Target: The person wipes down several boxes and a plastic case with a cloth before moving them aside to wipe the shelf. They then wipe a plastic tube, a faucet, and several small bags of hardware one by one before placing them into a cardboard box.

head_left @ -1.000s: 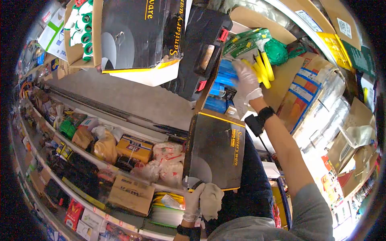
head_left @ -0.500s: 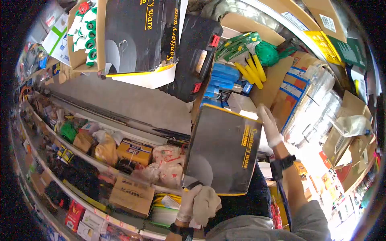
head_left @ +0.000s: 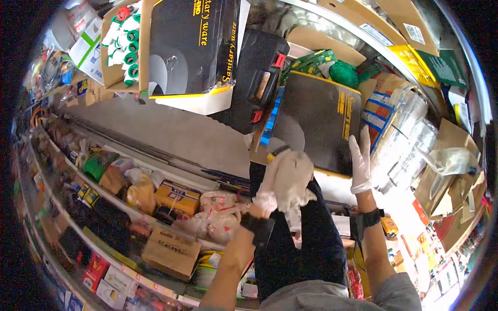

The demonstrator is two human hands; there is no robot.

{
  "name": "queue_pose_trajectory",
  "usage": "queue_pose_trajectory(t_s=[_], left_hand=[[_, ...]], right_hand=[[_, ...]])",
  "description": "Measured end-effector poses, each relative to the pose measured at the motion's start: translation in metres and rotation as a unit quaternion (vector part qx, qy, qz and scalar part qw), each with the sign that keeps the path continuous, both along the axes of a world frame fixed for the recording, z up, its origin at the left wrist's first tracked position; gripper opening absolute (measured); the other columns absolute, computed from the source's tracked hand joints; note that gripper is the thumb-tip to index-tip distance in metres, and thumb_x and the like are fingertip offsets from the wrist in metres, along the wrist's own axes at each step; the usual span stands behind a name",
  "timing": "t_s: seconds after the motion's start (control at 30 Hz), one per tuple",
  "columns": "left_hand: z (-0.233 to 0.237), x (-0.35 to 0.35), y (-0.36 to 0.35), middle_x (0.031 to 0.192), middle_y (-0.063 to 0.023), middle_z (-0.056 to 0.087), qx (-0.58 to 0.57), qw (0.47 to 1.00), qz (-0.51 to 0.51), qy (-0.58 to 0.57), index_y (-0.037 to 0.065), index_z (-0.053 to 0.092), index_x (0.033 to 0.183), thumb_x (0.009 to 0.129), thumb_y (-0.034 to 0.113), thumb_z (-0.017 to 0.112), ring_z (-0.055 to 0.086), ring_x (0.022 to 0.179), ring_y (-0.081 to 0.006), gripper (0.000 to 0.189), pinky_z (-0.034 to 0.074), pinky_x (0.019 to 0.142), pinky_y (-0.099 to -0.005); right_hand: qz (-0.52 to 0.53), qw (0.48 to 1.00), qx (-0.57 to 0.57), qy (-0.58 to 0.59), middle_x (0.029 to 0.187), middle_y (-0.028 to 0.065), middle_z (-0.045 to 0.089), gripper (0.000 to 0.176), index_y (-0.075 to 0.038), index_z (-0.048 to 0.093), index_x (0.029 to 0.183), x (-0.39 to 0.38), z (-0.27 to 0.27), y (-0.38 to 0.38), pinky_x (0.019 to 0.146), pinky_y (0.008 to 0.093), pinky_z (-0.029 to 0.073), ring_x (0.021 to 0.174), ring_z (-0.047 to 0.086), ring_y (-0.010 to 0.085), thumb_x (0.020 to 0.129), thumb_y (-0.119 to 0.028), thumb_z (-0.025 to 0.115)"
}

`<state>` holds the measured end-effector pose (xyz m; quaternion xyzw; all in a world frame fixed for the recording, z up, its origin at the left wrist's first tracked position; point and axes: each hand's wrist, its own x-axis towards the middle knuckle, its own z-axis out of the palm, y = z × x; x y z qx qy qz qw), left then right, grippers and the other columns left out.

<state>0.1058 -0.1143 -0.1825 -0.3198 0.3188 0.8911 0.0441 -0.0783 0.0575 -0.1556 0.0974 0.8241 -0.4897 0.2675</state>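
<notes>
A black "Sanitary ware" box (head_left: 316, 119) with yellow edges lies over the open carton of blue packs (head_left: 272, 116), hiding most of its contents. My left hand (head_left: 266, 185), in a white glove, is closed on a greyish-white cloth (head_left: 295, 179) at the box's lower left corner. A dark strip with a yellow tip (head_left: 280, 151) shows just above those fingers. Along the box's right edge is my gloved right hand (head_left: 360, 163), fingers stretched out and apart, fingertips right at its side.
Another "Sanitary ware" box (head_left: 192, 52) stands upper left, beside a carton of white-and-green fittings (head_left: 147, 44). A black tool case (head_left: 254, 78) with red latches lies between the boxes. Stocked shelves (head_left: 171, 199) run along the left; plastic-wrapped goods (head_left: 410, 140) and torn cardboard (head_left: 446, 171) are right.
The black box has moved up and away from my body, now covering the yellow tubes and blue packs. Both hands moved up with it, the left still holding the cloth.
</notes>
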Motion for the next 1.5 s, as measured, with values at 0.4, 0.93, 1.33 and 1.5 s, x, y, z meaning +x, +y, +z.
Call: queue_pose_trajectory(t_s=[0.4,0.93,1.33,1.5], left_hand=[[-0.127,-0.039,0.000,0.111,-0.0143,0.066,0.435,0.898,0.064,-0.030,0.002,0.060,0.114,0.099,0.042,0.053,0.067,0.093,-0.0269,0.044,0.056,0.075,-0.0387],[-0.068,0.091,0.028,0.109,-0.0085,0.064,0.251,0.937,0.105,-0.218,0.002,0.059,0.117,0.100,0.029,0.054,0.060,0.095,-0.0181,0.032,0.049,0.087,-0.0303],[-0.007,0.060,-0.109,0.117,-0.0093,0.057,-0.484,0.857,-0.178,0.000,0.010,0.043,0.135,0.072,0.036,0.077,0.054,0.105,-0.0281,0.077,0.048,0.080,-0.0460],[-0.009,0.066,-0.138,0.103,-0.0054,0.059,-0.509,0.824,-0.248,-0.025,0.010,0.044,0.132,0.068,0.018,0.081,0.057,0.092,-0.0243,0.074,0.052,0.067,-0.0456]], right_hand=[[0.113,0.987,0.086,0.076,0.154,0.0216,0.029,0.071,-0.011,0.034,0.150,0.026,-0.078,-0.001,0.114,0.0399,0.027,0.142,0.030,0.0338,0.088,-0.016,0.068],[0.274,0.942,0.163,0.104,0.147,0.0158,0.042,0.056,-0.009,0.046,0.141,0.089,-0.073,-0.016,0.111,0.0400,0.036,0.133,0.044,0.0328,0.090,-0.017,0.066],[0.063,0.939,-0.335,-0.054,0.138,0.0213,0.050,0.079,-0.001,0.027,0.150,0.030,-0.012,-0.207,0.104,0.0330,0.042,0.127,0.049,0.0223,0.089,-0.023,0.071],[0.098,0.954,-0.260,-0.116,0.137,0.0245,0.052,0.096,0.011,0.025,0.145,-0.022,0.008,-0.297,0.101,0.0317,0.042,0.123,0.052,0.0265,0.081,-0.039,0.077]])
